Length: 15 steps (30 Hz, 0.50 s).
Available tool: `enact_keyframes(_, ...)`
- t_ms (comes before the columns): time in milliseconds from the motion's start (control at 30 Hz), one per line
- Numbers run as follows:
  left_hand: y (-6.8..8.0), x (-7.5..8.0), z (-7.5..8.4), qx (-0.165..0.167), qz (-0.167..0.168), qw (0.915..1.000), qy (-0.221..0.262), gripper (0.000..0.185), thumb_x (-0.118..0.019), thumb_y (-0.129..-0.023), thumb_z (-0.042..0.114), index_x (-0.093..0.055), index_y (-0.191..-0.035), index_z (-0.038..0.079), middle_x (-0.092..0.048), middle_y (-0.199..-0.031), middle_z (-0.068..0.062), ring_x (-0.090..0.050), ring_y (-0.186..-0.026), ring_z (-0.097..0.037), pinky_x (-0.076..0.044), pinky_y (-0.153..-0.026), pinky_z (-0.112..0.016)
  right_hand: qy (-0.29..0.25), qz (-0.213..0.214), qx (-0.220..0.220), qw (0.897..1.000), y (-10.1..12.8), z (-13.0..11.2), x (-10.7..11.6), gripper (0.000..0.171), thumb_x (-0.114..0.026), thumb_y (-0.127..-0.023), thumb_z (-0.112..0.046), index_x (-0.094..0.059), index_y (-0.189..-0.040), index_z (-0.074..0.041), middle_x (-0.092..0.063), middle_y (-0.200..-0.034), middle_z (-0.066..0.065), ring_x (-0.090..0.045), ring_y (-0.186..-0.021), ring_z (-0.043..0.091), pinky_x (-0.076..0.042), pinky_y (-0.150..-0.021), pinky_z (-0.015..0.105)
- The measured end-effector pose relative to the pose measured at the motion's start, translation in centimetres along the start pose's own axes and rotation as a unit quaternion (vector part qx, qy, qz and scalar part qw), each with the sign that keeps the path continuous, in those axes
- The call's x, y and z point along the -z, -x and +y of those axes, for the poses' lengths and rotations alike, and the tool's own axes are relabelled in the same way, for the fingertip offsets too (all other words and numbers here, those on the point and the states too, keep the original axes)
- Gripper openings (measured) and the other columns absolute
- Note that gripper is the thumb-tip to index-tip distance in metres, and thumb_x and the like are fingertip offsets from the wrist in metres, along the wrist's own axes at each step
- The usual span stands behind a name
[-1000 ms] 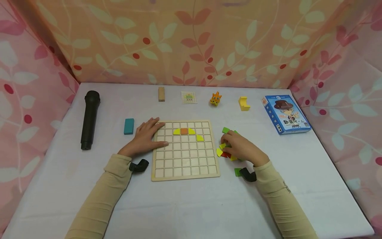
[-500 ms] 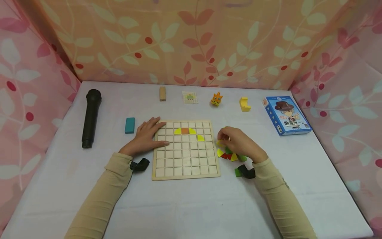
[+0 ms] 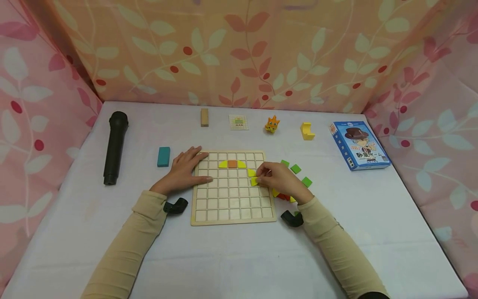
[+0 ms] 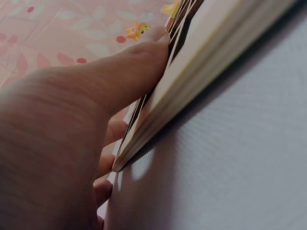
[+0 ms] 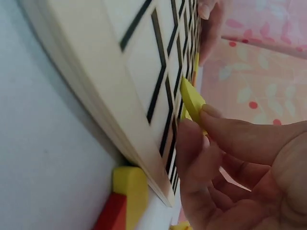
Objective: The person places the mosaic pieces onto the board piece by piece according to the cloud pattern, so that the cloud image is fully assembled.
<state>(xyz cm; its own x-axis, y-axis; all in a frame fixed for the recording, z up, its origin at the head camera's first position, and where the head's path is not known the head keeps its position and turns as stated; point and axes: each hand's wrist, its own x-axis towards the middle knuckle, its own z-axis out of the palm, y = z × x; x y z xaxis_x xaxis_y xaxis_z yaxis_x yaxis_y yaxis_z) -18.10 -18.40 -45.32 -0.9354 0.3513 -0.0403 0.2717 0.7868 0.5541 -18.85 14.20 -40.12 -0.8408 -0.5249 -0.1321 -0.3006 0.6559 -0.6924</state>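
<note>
Nearest us: tan sleeves (image 3: 123,249), black wrist units (image 3: 176,207) at both cuffs. Red pieces (image 3: 284,197) + some yellow lie just R of the wooden grid board (image 3: 233,202), which sits flat approx. mid-table.

Main change: R hand (image 3: 281,178) is over the board's R side now; vs. 0.5 s ago, when we have it over the loose pieces. Thumb + index are clamped on a yellow piece (image 5: 192,102), tilted in R wrist view; touching board or not, can't tell. In head view it's just nearer us than the lone yellow piece (image 3: 252,172). We judge the work is at placing, not picking; seated or not, we can't confirm.

L hand (image 3: 180,172), no obvious change: thumb on board top, apart from the other fingers, which lie straight along the L edge. Prob. steadying it.

Bit farther: orange square (image 3: 232,164) between two yellow pieces on the board; green pieces (image 3: 296,168) to the R, now uncovered; teal block (image 3: 163,157) to the L.

Far: mic (image 3: 116,147) L, blue box (image 3: 359,145) R; back row, L to R: wood block (image 3: 204,117), card (image 3: 239,122), orange toy (image 3: 272,124), yellow block (image 3: 307,131). Floral curtain (image 3: 239,66) behind.
</note>
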Motion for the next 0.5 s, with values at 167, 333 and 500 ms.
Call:
enact_keyframes(167,-0.03,-0.01,-0.02,0.001,0.000,1.0000,-0.001,0.089,-0.070,-0.080,0.054,-0.032,-0.150,0.015,-0.014,-0.160,-0.012,-0.003,-0.148,-0.032,-0.001,-0.114,-0.056,-0.005,-0.009,-0.022,1.000,-0.28,0.05,-0.42,0.009,-0.069,-0.089,-0.015,-0.064,-0.092,-0.008,-0.063,-0.081,0.003,-0.056,-0.075,0.016,-0.048,-0.070,0.030)
enact_keyframes(333,-0.11,-0.09,-0.04,0.007,0.002,1.0000,-0.005,0.089,-0.069,-0.080,0.056,-0.031,-0.150,0.016,-0.013,-0.160,-0.010,-0.003,-0.148,-0.031,-0.001,-0.114,-0.055,0.008,-0.015,-0.027,0.999,-0.38,-0.10,-0.52,0.009,-0.069,-0.089,-0.016,-0.064,-0.093,-0.009,-0.062,-0.080,0.002,-0.056,-0.074,0.016,-0.047,-0.067,0.029)
enact_keyframes(500,-0.11,-0.12,-0.04,0.007,0.000,1.0000,-0.002,0.089,-0.069,-0.080,0.056,-0.032,-0.150,0.016,-0.013,-0.160,-0.010,-0.003,-0.148,-0.031,-0.001,-0.115,-0.055,0.024,-0.026,-0.022,0.999,-0.30,-0.03,-0.52,0.013,-0.070,-0.088,-0.017,-0.063,-0.096,-0.009,-0.061,-0.080,0.002,-0.054,-0.074,0.015,-0.046,-0.067,0.028)
